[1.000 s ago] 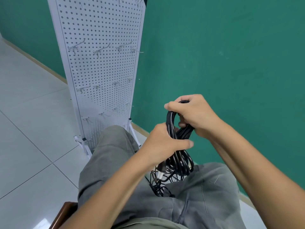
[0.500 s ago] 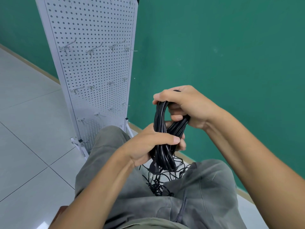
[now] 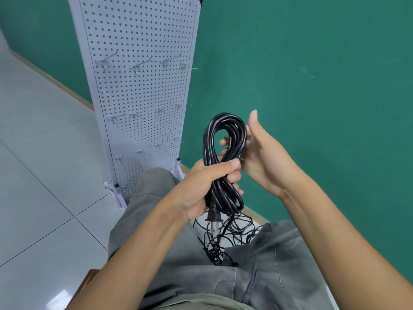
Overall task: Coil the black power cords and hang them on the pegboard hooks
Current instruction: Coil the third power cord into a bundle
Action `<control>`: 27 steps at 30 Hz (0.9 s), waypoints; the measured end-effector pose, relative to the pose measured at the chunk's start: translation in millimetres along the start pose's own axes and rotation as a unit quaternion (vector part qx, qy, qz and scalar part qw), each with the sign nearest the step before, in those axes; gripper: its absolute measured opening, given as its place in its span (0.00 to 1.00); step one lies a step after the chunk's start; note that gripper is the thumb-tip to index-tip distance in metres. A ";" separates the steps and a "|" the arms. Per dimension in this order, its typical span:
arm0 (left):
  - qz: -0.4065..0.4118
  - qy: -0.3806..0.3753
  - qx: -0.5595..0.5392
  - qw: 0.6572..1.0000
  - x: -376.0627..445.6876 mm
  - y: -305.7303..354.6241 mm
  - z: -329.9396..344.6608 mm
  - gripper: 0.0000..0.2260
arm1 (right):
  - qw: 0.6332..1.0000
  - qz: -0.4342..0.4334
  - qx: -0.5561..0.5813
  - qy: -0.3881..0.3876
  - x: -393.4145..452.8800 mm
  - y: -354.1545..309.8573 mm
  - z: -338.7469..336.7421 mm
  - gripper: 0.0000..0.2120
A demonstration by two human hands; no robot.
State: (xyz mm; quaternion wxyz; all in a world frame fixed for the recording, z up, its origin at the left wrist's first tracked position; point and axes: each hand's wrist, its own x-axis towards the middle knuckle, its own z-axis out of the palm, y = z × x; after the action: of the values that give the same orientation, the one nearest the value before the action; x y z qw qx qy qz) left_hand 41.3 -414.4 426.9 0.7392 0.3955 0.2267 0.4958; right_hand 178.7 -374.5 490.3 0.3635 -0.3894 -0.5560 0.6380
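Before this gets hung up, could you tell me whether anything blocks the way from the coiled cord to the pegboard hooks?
Nothing visible does. The coiled cord, gripped by the left hand, has open air between it and the bare pegboard hooks.

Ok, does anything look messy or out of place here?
Yes: a tangle of loose black cords lies on the floor between the person's knees, uncoiled. The coiled cord in the left hand looks tidy, and the pegboard hooks hang empty.

No text, label, brand, number or sign can be read anywhere: the coiled cord (image 3: 224, 153), its plug (image 3: 213, 217) below the coil, and the pegboard (image 3: 143, 86) behind it show none
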 end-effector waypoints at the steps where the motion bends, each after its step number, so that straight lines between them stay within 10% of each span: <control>1: 0.014 0.023 -0.003 1.000 1.7 1.6 -4.9 0.06 | 1.000 -0.001 0.000 0.000 -1.4 10.5 -0.8 0.34; 11: 0.121 0.190 -0.048 0.973 6.4 25.1 -48.2 0.08 | 0.994 0.077 -0.059 -0.050 -15.3 93.2 3.5 0.42; 16: 0.167 0.302 -0.065 0.936 3.5 37.2 -55.9 0.10 | 0.984 0.088 -0.145 -0.049 -27.1 100.7 -0.1 0.29; 20: 0.181 0.383 -0.011 0.906 -1.9 45.2 -71.2 0.11 | 0.974 0.034 -0.218 -0.044 -39.1 98.8 -4.8 0.08; 27: 0.106 0.397 0.219 0.885 0.5 28.3 -64.2 0.14 | 0.907 -0.124 -0.402 -0.008 -45.2 27.7 13.3 0.13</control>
State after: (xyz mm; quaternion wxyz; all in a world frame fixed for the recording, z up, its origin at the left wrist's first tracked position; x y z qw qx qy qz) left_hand -20.8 -385.3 412.2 0.4252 0.3393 0.5605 0.6245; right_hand 185.3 -424.0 468.1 0.2480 -0.4254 -0.8121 0.3131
